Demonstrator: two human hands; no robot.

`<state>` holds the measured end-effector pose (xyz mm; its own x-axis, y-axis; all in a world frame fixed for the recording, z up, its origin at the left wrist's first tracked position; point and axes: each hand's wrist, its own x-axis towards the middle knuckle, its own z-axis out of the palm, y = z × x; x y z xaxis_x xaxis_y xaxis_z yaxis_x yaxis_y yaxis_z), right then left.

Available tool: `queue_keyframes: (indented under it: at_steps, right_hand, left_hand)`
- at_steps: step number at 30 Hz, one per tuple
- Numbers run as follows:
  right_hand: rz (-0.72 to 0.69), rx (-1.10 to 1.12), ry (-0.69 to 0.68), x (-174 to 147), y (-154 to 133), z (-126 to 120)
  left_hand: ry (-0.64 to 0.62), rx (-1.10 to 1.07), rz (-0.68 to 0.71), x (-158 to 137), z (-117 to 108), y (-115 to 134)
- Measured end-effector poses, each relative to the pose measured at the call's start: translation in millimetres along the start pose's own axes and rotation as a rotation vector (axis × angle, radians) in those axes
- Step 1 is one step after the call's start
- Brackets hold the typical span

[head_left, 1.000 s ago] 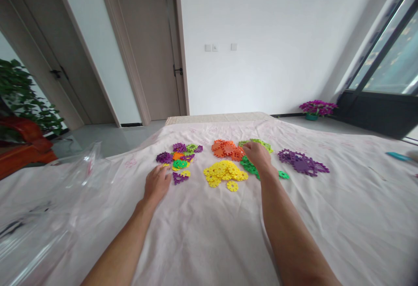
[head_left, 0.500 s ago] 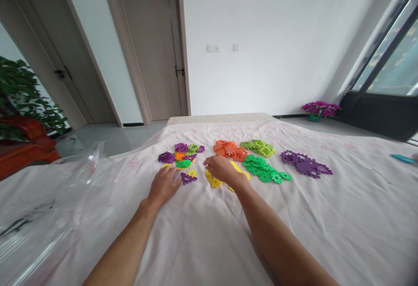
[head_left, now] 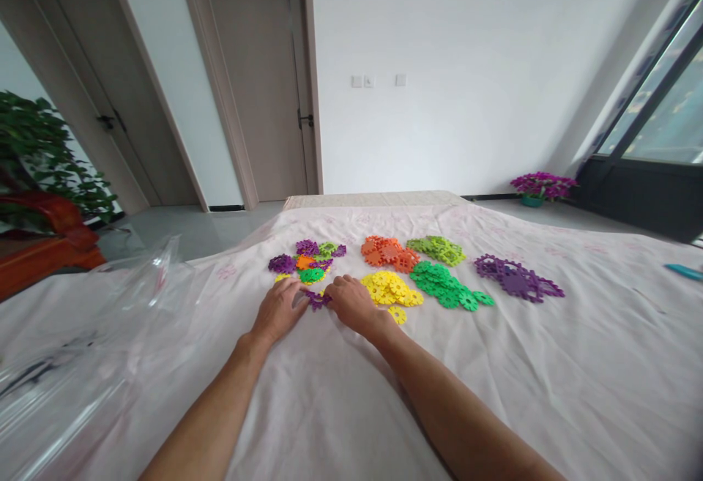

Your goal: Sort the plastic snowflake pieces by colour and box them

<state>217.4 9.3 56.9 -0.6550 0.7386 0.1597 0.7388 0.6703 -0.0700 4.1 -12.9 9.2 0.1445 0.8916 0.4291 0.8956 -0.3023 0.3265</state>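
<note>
Faced a white wall (head_left: 466,64) behind a pale flower-printed cloth (head_left: 329,408). Well left of the heap of yellow notched plastic discs (head_left: 391,287), saw a clear plastic bag (head_left: 110,356) with indistinct contents; far right of it, magenta flowers (head_left: 543,184) in a green pot (head_left: 532,201). Just left of it, had left hand (head_left: 281,307) half-open, right hand (head_left: 352,304) bent downward, at a purple toothed plastic piece (head_left: 315,300); could not tell either grip. Judged that light, stiff, best pinched edgewise.

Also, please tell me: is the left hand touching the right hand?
Apart. The head view shows a gap between the left hand and the right hand, with a purple piece in it.
</note>
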Motion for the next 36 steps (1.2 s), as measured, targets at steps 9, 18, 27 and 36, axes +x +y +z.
queue_keyframes:
  at_steps: [9, 18, 27, 36]
  right_hand:
    - [-0.009, 0.048, 0.006, 2.3, 2.8, -0.2]
    - [0.217, 0.121, 0.128, 1.7, 26.1, -16.9]
    - [0.359, 0.228, 0.252, -3.2, 65.2, -28.4]
    - [0.590, 0.317, 0.393, -13.2, 108.5, -37.0]
  left_hand:
    - [0.038, -0.081, 0.030, 1.6, -0.4, -3.8]
    - [-0.010, -0.130, -0.026, 0.7, -5.5, 2.6]
    - [-0.024, -0.102, -0.013, -0.3, -1.8, -0.6]
    - [-0.021, -0.085, -0.011, -0.3, 0.2, -2.0]
